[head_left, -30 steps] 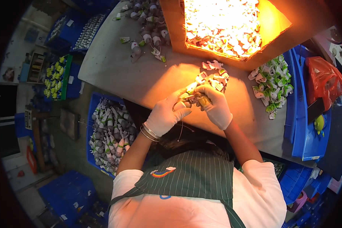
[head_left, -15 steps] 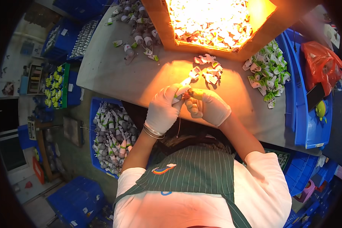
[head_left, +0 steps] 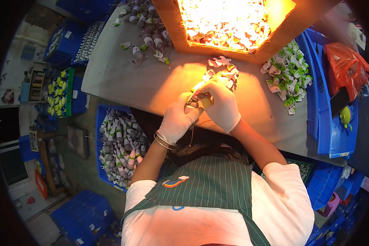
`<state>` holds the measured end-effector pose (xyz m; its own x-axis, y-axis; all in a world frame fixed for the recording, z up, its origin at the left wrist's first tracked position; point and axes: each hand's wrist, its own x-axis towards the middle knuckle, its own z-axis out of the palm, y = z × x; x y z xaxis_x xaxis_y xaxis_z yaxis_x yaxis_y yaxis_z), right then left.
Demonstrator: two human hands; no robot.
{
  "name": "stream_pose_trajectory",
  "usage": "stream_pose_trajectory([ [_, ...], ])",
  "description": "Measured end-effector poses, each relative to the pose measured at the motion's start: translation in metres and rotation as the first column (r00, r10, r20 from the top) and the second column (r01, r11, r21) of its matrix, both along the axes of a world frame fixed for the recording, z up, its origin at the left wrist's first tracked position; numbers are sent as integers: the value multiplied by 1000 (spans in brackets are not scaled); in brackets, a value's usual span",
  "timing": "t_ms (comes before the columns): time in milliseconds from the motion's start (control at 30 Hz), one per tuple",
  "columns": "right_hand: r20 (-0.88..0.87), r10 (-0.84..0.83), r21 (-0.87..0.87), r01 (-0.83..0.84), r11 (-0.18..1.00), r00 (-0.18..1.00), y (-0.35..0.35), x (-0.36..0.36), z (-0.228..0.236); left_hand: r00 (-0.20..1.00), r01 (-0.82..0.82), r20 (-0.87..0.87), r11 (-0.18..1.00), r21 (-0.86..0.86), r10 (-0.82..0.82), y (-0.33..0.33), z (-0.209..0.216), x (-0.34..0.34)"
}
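Observation:
My two gloved hands meet above the near edge of the work table. My left hand [head_left: 177, 121] is closed round a small white-and-green toy part [head_left: 197, 86], and a thin cord hangs below that hand. From the other side my right hand [head_left: 223, 105] bends over the same part, its fingers closed at it; yellow covering shows on a fingertip. What lies between the fingertips is dark and mostly hidden. Just beyond them, several white toy pieces [head_left: 220, 61] lie in the bright lamplight.
A cardboard box [head_left: 260, 57] of brightly lit small parts stands at the back. White-and-green pieces [head_left: 290, 84] are heaped on the right, beside blue bins [head_left: 322, 110] and a red plastic bag [head_left: 346, 67]. Grey-and-white toys [head_left: 151, 35] lie back left; more fill a blue crate [head_left: 98, 141] below.
My right hand has moved up and turned over, its fingers now bent down onto the part. My left hand has tilted slightly and stays about where it was.

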<state>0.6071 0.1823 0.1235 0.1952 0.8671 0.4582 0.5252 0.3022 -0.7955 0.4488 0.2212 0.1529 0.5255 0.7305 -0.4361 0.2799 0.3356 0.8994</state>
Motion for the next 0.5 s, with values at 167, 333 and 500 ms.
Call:
stream_pose_trajectory([
  [167, -197, 47, -296, -105, 949, 979, 9, 10, 7, 995, 87, -69, 951, 297, -69, 3, -21, -6],
  [333, -233, 142, -393, -227, 891, 962, -7, 19, -11, 966, 250, -163, 885, 393, -201, 2, -17, -7],
  [500, -248, 68, -509, -190, 840, 966, -13, 21, -11, 944, 329, -106, 878, 349, -312, 5, -24, -8],
])
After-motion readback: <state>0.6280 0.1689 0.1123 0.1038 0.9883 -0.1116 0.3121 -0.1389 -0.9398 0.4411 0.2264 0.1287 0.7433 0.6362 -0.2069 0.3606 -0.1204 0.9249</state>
